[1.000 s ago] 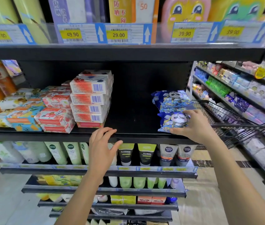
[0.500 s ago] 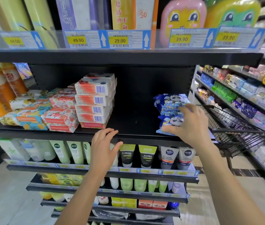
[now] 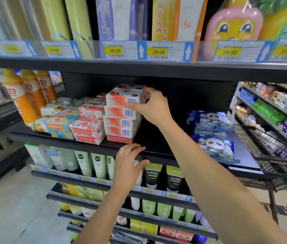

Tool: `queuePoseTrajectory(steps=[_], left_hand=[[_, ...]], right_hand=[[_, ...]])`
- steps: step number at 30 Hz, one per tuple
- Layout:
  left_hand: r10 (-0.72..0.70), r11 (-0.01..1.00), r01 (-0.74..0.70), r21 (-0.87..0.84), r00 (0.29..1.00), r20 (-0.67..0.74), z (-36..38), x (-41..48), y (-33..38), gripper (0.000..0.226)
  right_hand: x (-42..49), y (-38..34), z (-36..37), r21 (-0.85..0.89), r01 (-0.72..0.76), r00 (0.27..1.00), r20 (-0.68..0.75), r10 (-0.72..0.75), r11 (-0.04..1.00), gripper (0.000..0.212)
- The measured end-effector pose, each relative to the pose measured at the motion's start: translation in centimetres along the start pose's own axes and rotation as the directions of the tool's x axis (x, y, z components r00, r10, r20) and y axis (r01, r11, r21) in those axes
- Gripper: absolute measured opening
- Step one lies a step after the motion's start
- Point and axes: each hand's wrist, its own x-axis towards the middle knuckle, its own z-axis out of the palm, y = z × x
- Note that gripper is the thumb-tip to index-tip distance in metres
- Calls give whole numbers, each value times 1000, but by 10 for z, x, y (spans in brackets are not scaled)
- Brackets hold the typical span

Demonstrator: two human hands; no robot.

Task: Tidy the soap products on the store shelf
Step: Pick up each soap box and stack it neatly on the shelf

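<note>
Head view: a black metal shelf board [image 3: 156, 147] runs across a dark-backed store gondola. On its left half stands a stack of red-and-white cardboard soap boxes [image 3: 121, 123] with their barcodes facing out. Touching the stack's left side lie flower-printed paper-wrapped soap bars [image 3: 86, 128], piled low. Tall orange plastic bottles [image 3: 21, 97] stand at the far left end. Well apart to the right, past a bare stretch of board, two blue panda-print soft packets [image 3: 213, 138] lie one behind the other.

The right hand [image 3: 154, 106] grasps the top box [image 3: 123, 100] of the stack at its right end, with fingers curled over the upper edge and the thumb against the front face. The box sits level on the stack. The left hand [image 3: 128, 166] is relaxed, its straight fingers resting on the board's front lip just below the stack and holding nothing.

The shelf above carries a clear strip of yellow-and-blue price tags [image 3: 158, 52] beneath tall cartons and cartoon-faced bottles. Below the hands, upside-down green and black plastic tubes [image 3: 152, 175] fill the next tier, with more tiers lower down. At the right a black wire shopping cart [image 3: 271, 150] stands in the aisle beside a neighbouring rack of pastel packets [image 3: 271, 106]. The pale tiled floor [image 3: 16, 208] shows at lower left.
</note>
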Motion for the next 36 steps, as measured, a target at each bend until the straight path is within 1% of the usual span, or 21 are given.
queuePoseTrajectory(steps=[6,12,16,20,23,26,29,31,33,36], left_hand=[[13,1000,-13,-5,1000,-11,1,0,-2,43],[19,1000,-19,-7,1000,-8,1,0,-3,44],[30,1000,-30,-10,1000,-10,1,0,-4,43],[33,999,-33,-14,999,-11,1,-1,-3,42],[24,999,-25,-23,1000,-8,1,-2,-4,42],[17,1000,-17,-25,1000,-8,2,-2,-5,43],[15,999,-16,-29,1000,-12,3,-2,-5,43],[20,999,-21,-27,1000,-16,4,-1,-6,43],[33,999,-34,-33,999,-22,3,-2,-6,43],[46,998,-47,-46,999,-24,2,-2,-6,43]], right_hand=[[1,1,4,85,-17,1000,-17,18,996,68],[-15,6,-6,168,32,997,-71,-21,985,67],[-29,17,-23,217,44,995,-102,-22,975,56],[-41,32,-47,213,20,990,-139,10,977,69],[-48,48,-67,226,-33,987,-147,67,974,67],[-47,65,-79,146,-117,982,-130,137,982,67],[-32,82,-74,-29,-193,976,-104,189,981,59],[-13,94,-61,-167,-232,971,-92,219,958,58],[6,105,-46,-306,-240,971,-72,229,922,57],[33,117,-30,-408,-282,956,-39,292,868,57]])
